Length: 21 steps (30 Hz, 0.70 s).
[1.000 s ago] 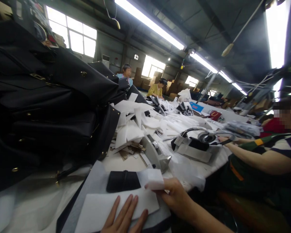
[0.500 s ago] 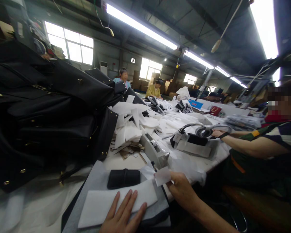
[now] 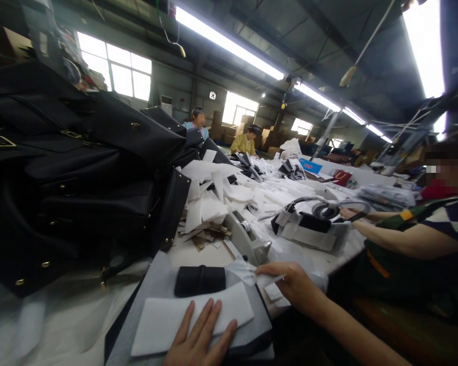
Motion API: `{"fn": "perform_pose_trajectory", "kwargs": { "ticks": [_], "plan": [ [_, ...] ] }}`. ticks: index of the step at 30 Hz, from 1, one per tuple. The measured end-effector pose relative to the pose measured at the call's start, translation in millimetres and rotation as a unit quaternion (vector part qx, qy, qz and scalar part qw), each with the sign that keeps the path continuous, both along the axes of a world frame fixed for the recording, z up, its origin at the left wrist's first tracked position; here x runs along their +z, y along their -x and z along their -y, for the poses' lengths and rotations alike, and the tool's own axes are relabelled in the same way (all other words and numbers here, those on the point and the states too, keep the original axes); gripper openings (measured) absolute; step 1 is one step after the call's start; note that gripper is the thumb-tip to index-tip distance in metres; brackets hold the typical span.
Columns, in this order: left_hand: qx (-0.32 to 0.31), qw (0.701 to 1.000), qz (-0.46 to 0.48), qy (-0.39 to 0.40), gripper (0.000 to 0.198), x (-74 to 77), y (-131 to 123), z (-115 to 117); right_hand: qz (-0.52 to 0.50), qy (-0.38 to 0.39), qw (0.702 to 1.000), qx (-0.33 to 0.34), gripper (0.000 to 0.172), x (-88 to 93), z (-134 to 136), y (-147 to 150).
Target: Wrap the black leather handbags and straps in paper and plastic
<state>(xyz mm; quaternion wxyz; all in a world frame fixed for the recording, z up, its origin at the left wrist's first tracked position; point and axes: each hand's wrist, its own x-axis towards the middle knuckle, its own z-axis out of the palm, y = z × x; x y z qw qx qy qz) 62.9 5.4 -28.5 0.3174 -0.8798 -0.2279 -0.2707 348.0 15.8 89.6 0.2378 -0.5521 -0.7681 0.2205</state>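
Note:
My left hand (image 3: 202, 333) lies flat, fingers spread, on a folded white foam sheet (image 3: 156, 325). Beneath the foam is a grey-white wrapping sheet (image 3: 158, 272) over a dark flat piece, most of it covered. Just beyond the foam rests a small black wallet-like case (image 3: 200, 280) with a strap around its middle. To the right, my right hand (image 3: 295, 287) is closed in a pinch on a small white sheet (image 3: 277, 279), seen nearly edge-on. Its index finger reaches to a crumpled translucent corner of wrapping (image 3: 244, 270); whether they touch I cannot tell.
A grey tape dispenser (image 3: 244, 236) stands behind the case. Black bags (image 3: 137, 137) are heaped at left, loose white foam pieces (image 3: 206, 211) in the middle. At right a co-worker's arm (image 3: 400, 234) reaches toward a wrapped bag (image 3: 309, 231). Two people sit farther back.
My right hand has turned and moved slightly right, tilting the small white sheet from face-on to nearly edge-on. White pieces show below it. My left hand stays on the foam; the view has shifted slightly.

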Motion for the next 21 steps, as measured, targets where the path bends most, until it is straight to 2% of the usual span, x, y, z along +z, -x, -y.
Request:
{"fn": "perform_pose_trajectory", "kwargs": {
  "ticks": [4,7,11,14,17,21],
  "plan": [
    [-0.003,1.0,-0.012,-0.013,0.046,1.1,-0.2,-1.0,0.025,0.003,1.0,0.002,0.037,9.4,3.7,8.4],
    [-0.004,1.0,-0.008,-0.003,0.045,-1.1,-0.2,-1.5,0.051,-0.014,0.998,0.042,0.039,13.2,13.8,23.5],
    [-0.003,1.0,-0.002,0.008,0.046,-4.8,-1.1,-1.6,0.081,-0.07,0.988,0.114,0.043,4.4,26.2,39.2],
    [-0.003,1.0,-0.001,0.005,0.046,-4.2,-1.4,-1.3,0.103,-0.078,0.984,0.12,0.047,-5.6,31.5,40.3],
    [-0.002,1.0,-0.001,0.005,0.045,-1.9,-0.7,-0.3,0.105,-0.047,0.987,0.113,0.05,-1.7,36.0,37.1],
    [0.002,1.0,-0.005,0.007,0.044,-0.3,0.6,1.0,0.06,0.074,0.984,0.147,0.042,31.0,32.4,30.8]
  ]
}}
